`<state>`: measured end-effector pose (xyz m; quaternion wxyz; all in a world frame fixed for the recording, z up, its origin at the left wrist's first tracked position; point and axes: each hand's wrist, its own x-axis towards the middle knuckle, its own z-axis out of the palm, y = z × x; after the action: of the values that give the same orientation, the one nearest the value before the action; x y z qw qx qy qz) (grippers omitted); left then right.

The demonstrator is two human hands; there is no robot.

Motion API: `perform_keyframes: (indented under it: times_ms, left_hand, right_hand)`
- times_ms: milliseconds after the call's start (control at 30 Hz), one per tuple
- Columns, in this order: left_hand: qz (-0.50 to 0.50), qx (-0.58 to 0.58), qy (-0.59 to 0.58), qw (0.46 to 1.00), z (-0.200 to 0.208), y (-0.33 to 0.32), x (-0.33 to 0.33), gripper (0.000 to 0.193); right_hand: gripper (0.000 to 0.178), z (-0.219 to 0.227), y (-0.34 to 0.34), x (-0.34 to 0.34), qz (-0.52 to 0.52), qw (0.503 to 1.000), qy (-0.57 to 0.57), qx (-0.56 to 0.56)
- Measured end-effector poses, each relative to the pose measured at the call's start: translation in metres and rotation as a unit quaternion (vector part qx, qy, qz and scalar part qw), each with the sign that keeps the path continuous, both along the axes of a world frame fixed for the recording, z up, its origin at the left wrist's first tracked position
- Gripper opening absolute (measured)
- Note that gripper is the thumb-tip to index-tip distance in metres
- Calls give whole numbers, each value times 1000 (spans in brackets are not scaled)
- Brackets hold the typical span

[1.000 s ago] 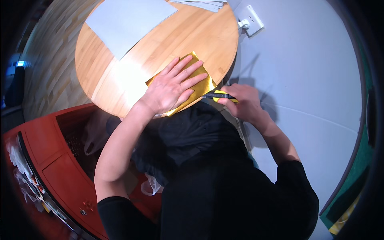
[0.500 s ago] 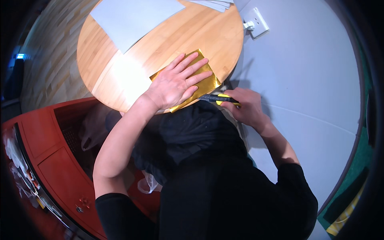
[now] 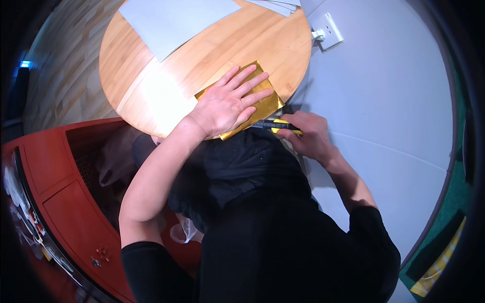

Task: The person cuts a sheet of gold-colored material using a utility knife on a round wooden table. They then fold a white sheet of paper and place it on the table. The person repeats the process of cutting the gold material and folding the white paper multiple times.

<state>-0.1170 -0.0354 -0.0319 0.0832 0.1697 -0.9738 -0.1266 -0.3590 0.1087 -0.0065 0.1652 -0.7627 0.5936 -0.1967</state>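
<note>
A shiny gold foil sheet (image 3: 268,101) lies at the near right edge of a round wooden table (image 3: 136,65), its lower strip reaching over the rim. My left hand (image 3: 226,107) presses flat on the sheet with fingers spread. In my right hand (image 3: 310,132) is a yellow and black utility knife (image 3: 277,125), gripped by its handle and pointing left. Its front end is beside the near edge of the foil, just off the tabletop; the blade tip is hard to make out there.
A large white sheet (image 3: 172,22) lies on the far left of the table, with more papers (image 3: 275,6) at the far edge. Right of the table is a pale wall with a socket and plug (image 3: 328,33). A red cabinet (image 3: 76,202) stands at left, holding a plastic bag (image 3: 117,156).
The table, foil and left hand appear shifted slightly right in the view. The knife stays near the foil's edge, with its front end a little more hidden.
</note>
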Motion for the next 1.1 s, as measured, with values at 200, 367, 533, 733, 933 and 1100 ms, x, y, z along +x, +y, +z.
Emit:
perform_keyframes:
  times_ms: [200,367,533,733,933,1100]
  left_hand:
    - [3,2,2,1000,-2,0,-1,53]
    - [2,0,3,1000,-1,1,-1,54]
    - [4,0,3,1000,-2,0,0,54]
    - [5,-4,8,1000,-4,1,0,53]
    - [6,-5,10,1000,-6,0,1,53]
    - [1,-9,-7,1000,-4,0,0,53]
  right_hand:
    - [30,-9,-3,15,-6,999,-41,-32]
    - [30,-8,6,8,-1,999,-31,-6]
    - [29,-11,-6,29,12,999,-48,-12]
    - [31,-13,7,21,4,999,-52,4]
    - [30,-21,-5,41,19,997,-75,-26]
    - [32,-20,1,31,22,997,-71,35]
